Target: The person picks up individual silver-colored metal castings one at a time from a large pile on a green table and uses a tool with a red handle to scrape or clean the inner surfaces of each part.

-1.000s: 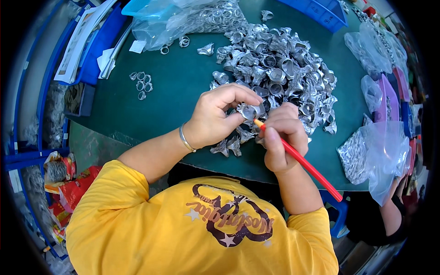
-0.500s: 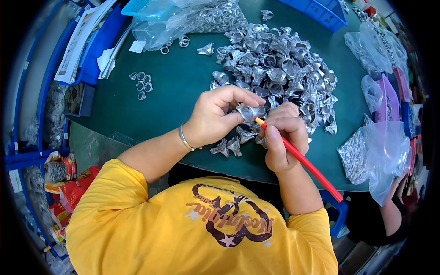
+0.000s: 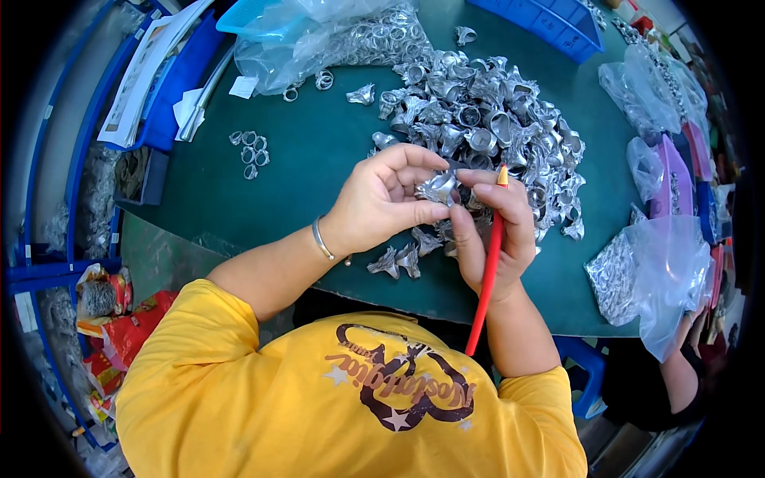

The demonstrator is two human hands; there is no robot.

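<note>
My left hand (image 3: 381, 201) pinches a small silver metal piece (image 3: 437, 190) between thumb and fingers, just above the green table (image 3: 319, 159). My right hand (image 3: 496, 231) touches the same piece with its fingertips and grips a red pencil-like tool (image 3: 486, 271), orange tip up, shaft running down past my wrist. Behind both hands lies a large pile of silver metal pieces (image 3: 486, 119). A few loose pieces (image 3: 398, 260) rest on the table just below my left hand.
A small cluster of metal rings (image 3: 250, 148) lies at the table's left. Clear plastic bags of parts sit at the back (image 3: 335, 40) and right (image 3: 645, 271). Blue bins (image 3: 550, 22) stand at the far edge, papers (image 3: 151, 72) at left. Another person's hand (image 3: 692, 334) shows at lower right.
The red tool has swung from slanting lower right to nearly upright. Both hands have turned the silver piece slightly between them.
</note>
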